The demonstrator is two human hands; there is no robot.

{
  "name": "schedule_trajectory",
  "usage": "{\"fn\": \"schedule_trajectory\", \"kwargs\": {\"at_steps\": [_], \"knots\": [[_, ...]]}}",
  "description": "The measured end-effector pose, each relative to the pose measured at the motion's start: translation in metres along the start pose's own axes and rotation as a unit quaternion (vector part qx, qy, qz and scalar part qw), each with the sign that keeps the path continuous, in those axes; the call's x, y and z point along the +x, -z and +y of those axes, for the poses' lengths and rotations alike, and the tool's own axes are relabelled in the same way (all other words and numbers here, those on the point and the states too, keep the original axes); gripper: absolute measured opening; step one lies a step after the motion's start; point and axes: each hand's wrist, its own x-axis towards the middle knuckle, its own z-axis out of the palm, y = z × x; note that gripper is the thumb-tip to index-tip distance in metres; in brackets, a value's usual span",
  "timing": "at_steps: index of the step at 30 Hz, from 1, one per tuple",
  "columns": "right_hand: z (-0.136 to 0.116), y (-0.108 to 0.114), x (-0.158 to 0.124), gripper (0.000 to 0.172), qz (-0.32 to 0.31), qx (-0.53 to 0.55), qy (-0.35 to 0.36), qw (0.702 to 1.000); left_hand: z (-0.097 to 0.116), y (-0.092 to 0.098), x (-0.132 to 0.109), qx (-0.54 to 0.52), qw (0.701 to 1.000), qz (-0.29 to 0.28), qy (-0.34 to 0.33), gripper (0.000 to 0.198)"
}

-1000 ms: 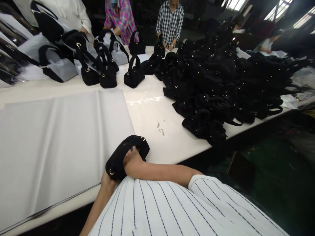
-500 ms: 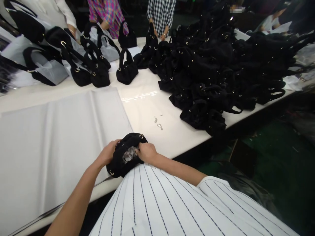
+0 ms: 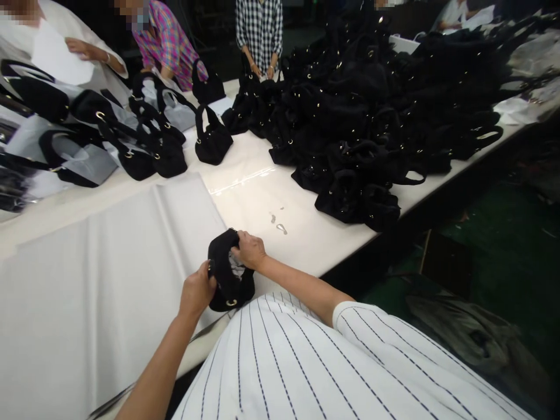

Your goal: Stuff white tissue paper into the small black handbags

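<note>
A small black handbag with gold-coloured rings is held at the table's near edge, close to my body. Its mouth faces up, and crumpled pale lining or stuffing shows inside. My left hand grips the bag's left side, fingers closed on the fabric. At the upper right of the opening, my right hand pinches the rim, its fingertips partly hidden in the bag. Beneath and left of the bag spread large pale grey sheets.
A big heap of black bags covers the table's right side. Several finished-looking handbags stand along the far left, some with grey wrapping. Co-workers stand across the white table. Small metallic bits lie near the middle.
The handbag has been turned in my hands, a ring now facing me. My right hand has shifted up along the rim. Across the table, a person in white has raised a white sheet.
</note>
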Motion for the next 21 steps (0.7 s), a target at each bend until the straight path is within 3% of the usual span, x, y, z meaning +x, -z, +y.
{"fn": "schedule_trajectory", "kwargs": {"at_steps": [3,7,9,12,16,19,21], "knots": [[0.006,0.026,0.013,0.012,0.015,0.094,0.016,0.995,0.022,-0.003,-0.016,-0.048,0.992,0.098,0.059,0.032],[0.005,0.042,0.015,0.014,-0.005,0.171,0.035,0.985,0.048,-0.005,-0.027,-0.122,0.973,0.130,0.147,0.025],[0.004,0.039,0.013,0.015,-0.012,0.190,0.059,0.980,0.054,-0.004,-0.026,-0.144,0.965,0.135,0.171,0.033],[0.004,0.029,0.011,0.012,-0.027,0.202,0.061,0.977,0.052,-0.008,-0.019,-0.148,0.967,0.138,0.158,0.045],[0.003,0.021,0.006,0.006,-0.031,0.173,0.002,0.984,0.036,-0.021,-0.009,-0.153,0.964,0.148,0.159,0.035],[-0.005,0.020,-0.007,0.004,0.021,0.118,0.060,0.991,0.023,-0.030,-0.008,-0.178,0.951,0.149,0.204,0.034],[-0.011,0.015,-0.013,0.009,-0.001,0.098,0.099,0.990,0.020,-0.033,-0.009,-0.199,0.948,0.143,0.206,0.034]]}}
